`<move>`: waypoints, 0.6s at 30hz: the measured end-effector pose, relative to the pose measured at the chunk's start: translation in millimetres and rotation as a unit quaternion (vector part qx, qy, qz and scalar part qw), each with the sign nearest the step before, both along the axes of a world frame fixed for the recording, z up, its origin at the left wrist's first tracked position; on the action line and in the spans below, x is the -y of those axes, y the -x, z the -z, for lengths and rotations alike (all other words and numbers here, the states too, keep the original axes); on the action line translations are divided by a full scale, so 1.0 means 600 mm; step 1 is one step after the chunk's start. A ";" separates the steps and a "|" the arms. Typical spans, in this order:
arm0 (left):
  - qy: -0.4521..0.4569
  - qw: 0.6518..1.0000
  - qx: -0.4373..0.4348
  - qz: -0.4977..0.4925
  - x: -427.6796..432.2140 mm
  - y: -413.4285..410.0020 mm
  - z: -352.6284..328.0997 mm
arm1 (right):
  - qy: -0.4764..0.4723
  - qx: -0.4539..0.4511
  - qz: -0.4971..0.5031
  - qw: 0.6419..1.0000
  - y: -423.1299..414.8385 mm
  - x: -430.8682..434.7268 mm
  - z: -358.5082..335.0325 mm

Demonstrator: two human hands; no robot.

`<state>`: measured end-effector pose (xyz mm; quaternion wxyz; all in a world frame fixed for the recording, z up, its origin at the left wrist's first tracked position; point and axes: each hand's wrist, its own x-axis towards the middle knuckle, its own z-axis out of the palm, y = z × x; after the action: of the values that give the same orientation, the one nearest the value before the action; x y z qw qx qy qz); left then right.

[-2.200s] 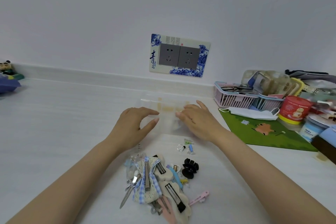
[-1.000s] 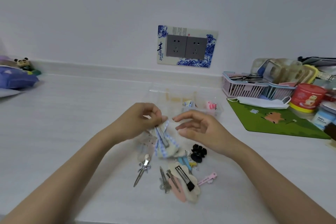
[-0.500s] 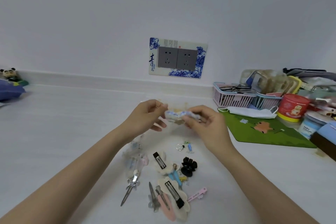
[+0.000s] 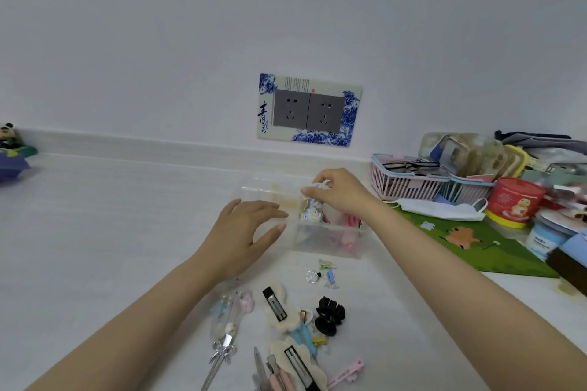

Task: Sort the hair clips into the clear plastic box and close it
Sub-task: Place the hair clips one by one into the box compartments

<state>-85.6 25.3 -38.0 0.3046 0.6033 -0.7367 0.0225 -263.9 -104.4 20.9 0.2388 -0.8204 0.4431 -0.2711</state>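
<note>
The clear plastic box (image 4: 330,247) stands open on the white table, with pink clips (image 4: 347,232) inside at its right. My right hand (image 4: 341,192) is above the box and pinches a blue-checked bow clip (image 4: 313,209), which hangs down into the box. My left hand (image 4: 244,232) rests at the box's left side with fingers spread and nothing in it. A pile of hair clips (image 4: 286,336) lies nearer to me, including a black claw clip (image 4: 328,316), a cream cloud clip (image 4: 279,308) and a pink clip (image 4: 347,370).
A green mat (image 4: 476,241) lies to the right with a face mask (image 4: 441,208), a pink basket (image 4: 403,179), a red tub (image 4: 513,200) and other clutter. A small panda figure (image 4: 9,136) stands at the far left. A double socket (image 4: 309,109) is on the wall.
Both hands lifted the blue-checked bow clip from the pile. Now only my right hand holds it, over the box, and my left hand has let go and moved to the box's side.
</note>
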 end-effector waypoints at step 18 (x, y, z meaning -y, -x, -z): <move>-0.019 1.000 0.005 0.009 -0.011 0.006 -0.001 | 0.152 -0.251 -0.093 0.951 0.032 -0.056 0.023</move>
<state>-88.9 31.9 -37.6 0.2893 0.6023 -0.7439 0.0088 -283.4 -70.6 7.0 0.0160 -0.9261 0.3642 -0.0972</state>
